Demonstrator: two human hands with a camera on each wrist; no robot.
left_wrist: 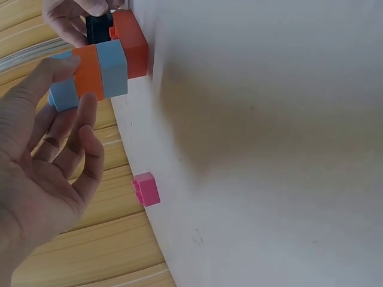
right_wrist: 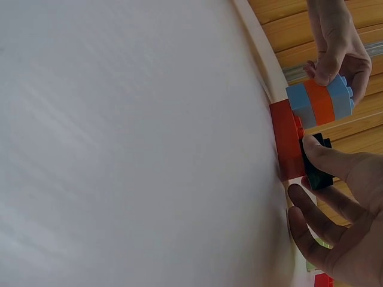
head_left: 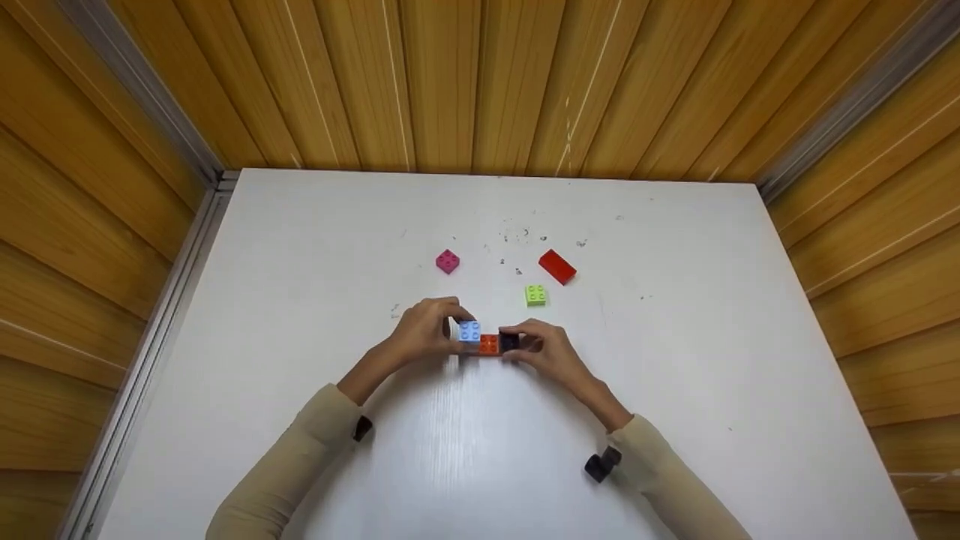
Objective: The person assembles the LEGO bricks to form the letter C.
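at the red brick (right_wrist: 287,143), hands (head_left: 424,328) grip a stack (left_wrist: 91,73) (left) and black brick (right_wrist: 319,177).

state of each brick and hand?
left hand, gripping blue-orange stack
right hand, gripping black brick
orange-red base, studs up, middle four exposed
blue-orange stack, held, studs up, seating on base unclear
black brick, held, seating unclear
pink brick, loose, studs up
green brick, loose, studs up
red brick, loose, no studs showing from above
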